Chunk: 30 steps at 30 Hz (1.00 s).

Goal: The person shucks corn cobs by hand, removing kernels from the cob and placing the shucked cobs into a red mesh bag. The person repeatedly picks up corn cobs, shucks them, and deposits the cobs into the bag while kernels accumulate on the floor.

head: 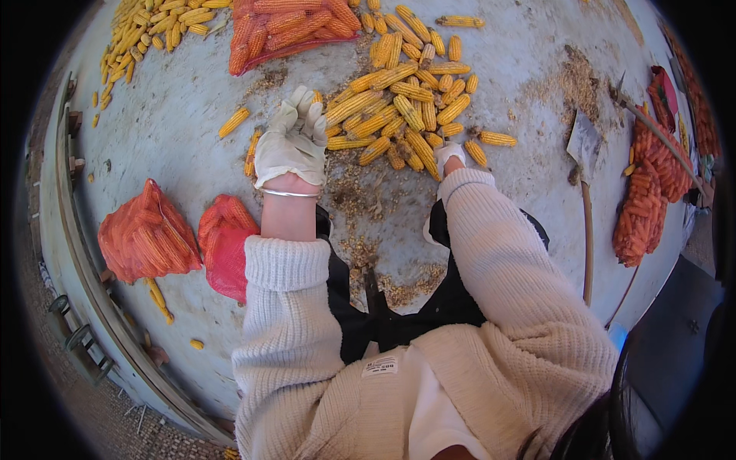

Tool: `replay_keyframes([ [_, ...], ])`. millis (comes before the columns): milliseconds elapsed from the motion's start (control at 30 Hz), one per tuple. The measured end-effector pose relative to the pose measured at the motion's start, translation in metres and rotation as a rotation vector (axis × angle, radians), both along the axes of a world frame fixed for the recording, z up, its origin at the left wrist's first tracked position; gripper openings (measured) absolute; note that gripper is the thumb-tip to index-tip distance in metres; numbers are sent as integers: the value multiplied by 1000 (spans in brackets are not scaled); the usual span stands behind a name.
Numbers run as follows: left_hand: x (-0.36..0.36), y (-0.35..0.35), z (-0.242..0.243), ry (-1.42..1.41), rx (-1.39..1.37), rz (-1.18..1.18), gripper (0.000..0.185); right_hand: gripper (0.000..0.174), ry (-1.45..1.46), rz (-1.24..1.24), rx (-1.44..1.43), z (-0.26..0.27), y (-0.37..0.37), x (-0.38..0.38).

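My left hand [292, 138], in a pale glove, is turned palm up with its fingers loosely curled and apart. Nothing shows in its palm; a bit of yellow corn [317, 97] appears just past the fingers. My right hand [448, 155], also gloved in white, is at the near right edge of a heap of corn cobs [397, 109]. Its fingers are mostly hidden, and a small dark thing shows at their tips. Left of the left hand a loose cob [234, 123] lies on the concrete floor [195, 138], and another cob [251, 152] is partly behind the glove.
Red mesh sacks of corn stand ahead [293, 31], at left [148, 236] and at right [647, 195]. Beside the left sack is a slacker red mesh sack [227, 247]. A shovel [585, 149] lies at right. Another corn heap [144, 29] is far left. Loose kernels [368, 201] litter the floor.
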<state>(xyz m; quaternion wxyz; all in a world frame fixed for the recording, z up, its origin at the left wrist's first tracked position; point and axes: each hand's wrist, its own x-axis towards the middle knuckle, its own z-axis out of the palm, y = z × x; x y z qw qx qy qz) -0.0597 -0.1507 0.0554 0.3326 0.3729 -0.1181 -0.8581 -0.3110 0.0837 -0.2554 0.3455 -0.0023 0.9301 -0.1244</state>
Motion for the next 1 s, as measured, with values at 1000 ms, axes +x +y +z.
replay_keyframes([
  [1000, -25, -1, -7, -12, 10, -29, 34, 52, -1121, -787, -966, 39, -4, 66],
])
